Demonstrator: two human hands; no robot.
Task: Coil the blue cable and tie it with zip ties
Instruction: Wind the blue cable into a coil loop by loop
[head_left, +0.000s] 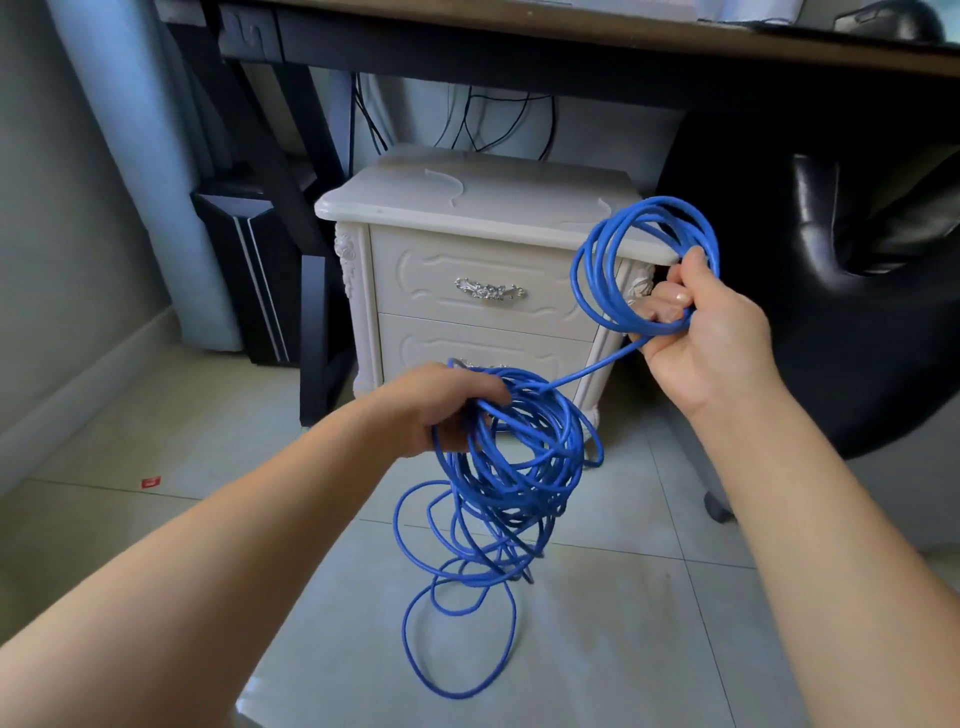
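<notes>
Two bare arms reach forward over a pale tiled floor (649, 623). The blue cable (545, 426) fills the middle of the frame in two parts joined by one taut strand.

At centre, the left hand (447, 405) has its fingers curled round a thick, untidy bundle (524, 467) of loops. Loose turns hang from it toward lower centre; whether they touch the floor is unclear.

Higher up, right of centre, the right hand (711, 338) pinches a smaller, tidier coil (597, 270) between thumb and curled fingers. It holds the coil at its lower right edge, in front of a white bedside cabinet (467, 280). No zip ties are visible.

The cable looks light, thin and springy rather than limp. Its loops hold round shapes and probably want to spring apart, and the smooth jacket may slip. The best hold is likely where all the turns gather, clamping every strand together, as the right hand does. The hanging loops look prone to tangling.
</notes>
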